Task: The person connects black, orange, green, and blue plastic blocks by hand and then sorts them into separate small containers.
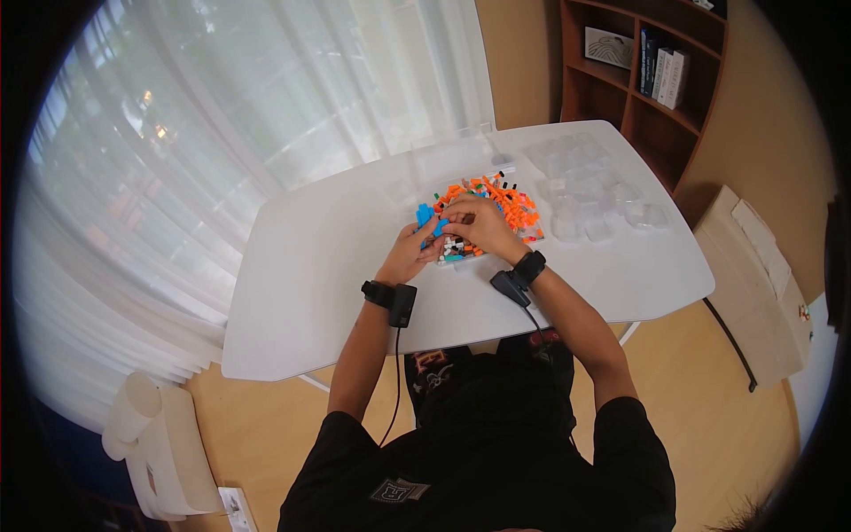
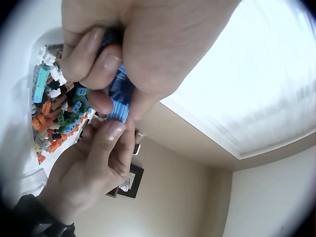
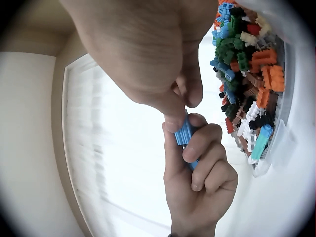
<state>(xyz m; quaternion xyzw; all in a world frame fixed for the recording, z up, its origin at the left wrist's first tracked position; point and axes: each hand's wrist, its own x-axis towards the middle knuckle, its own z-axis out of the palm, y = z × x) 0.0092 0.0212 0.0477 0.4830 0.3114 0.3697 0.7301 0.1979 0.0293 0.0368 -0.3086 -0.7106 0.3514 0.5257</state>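
Observation:
My left hand [image 1: 409,253] holds a blue piece made of ridged building blocks [image 3: 183,132], with its fingers curled round the lower part. From the other end, the thumb and fingers of my right hand [image 1: 483,226] pinch the piece at its tip. In the left wrist view the blue piece [image 2: 119,108] shows between both hands, partly covered by fingers. Loose building blocks [image 1: 519,208] in orange, green, white, brown and other colours lie heaped just beyond and beside the hands. They fill a see-through tray [image 3: 282,111].
Several see-through plastic containers [image 1: 581,164] stand on the right side of the white table [image 1: 310,266]. A transparent box [image 1: 452,151] sits at its far edge, near the sheer curtain [image 1: 292,89]. Behind to the right is a wooden bookshelf [image 1: 628,80]; a cream chair [image 1: 753,284] stands right of the table.

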